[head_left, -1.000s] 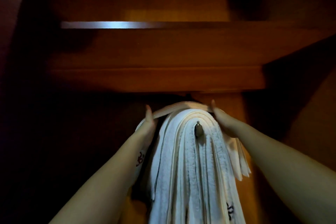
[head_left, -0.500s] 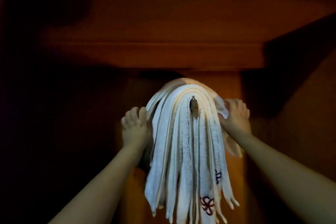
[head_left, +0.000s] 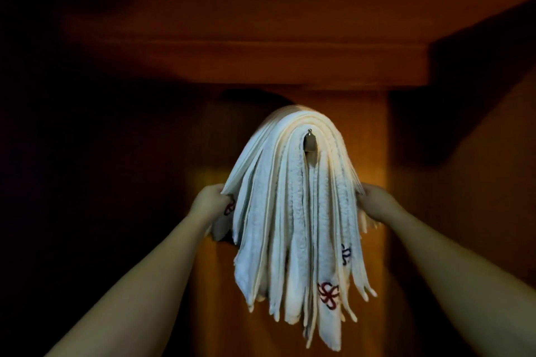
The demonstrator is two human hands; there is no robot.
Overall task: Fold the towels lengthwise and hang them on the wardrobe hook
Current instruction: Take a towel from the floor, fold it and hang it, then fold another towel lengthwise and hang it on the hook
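In the head view, a thick bundle of towels [head_left: 293, 211] drapes over the wardrobe hook [head_left: 309, 140]. The left hand [head_left: 210, 206] and right hand [head_left: 374, 203] each seem to grip an outer layer, though dim light hides the fingers. An uneven downward tug could drag layers off the small hook.

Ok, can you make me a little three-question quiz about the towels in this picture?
1. True or false: the towels lie folded on a shelf.
2. What metal thing sticks out at the top middle of the towels?
3. Which hand grips the pile's outer edge? A) left hand only B) right hand only C) both

Key: 1. False, they hang draped. 2. The hook. 3. C
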